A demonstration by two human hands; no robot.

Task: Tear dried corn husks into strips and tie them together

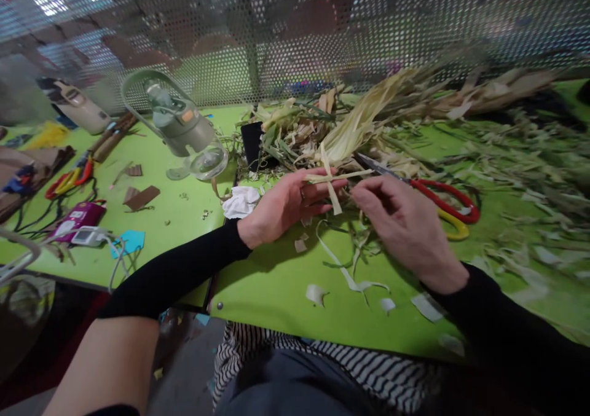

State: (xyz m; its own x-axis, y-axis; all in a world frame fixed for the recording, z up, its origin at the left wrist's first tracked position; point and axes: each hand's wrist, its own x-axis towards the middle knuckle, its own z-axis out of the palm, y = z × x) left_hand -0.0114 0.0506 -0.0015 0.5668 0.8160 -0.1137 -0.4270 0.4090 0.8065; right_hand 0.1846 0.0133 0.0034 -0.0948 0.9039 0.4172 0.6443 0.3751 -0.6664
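My left hand (288, 204) pinches two pale husk strips (330, 181) crossed over each other, thumb on top where they meet. My right hand (401, 225) sits just to the right with its fingers curled toward the horizontal strip's end; what it grips is hidden behind its back. Red and yellow handled scissors (442, 204) lie on the green table (258, 281) right behind my right hand, blades pointing left. A big heap of dried husks and leaves (369, 121) spreads behind both hands.
Husk scraps (350, 274) litter the near table edge. A crumpled white tissue (241, 202) and a black phone (252, 144) lie left of the heap. A green desk fan (177, 121), pliers (74, 176), a pink device (80, 214) and cables sit at left. Perforated metal panel (295, 29) behind.
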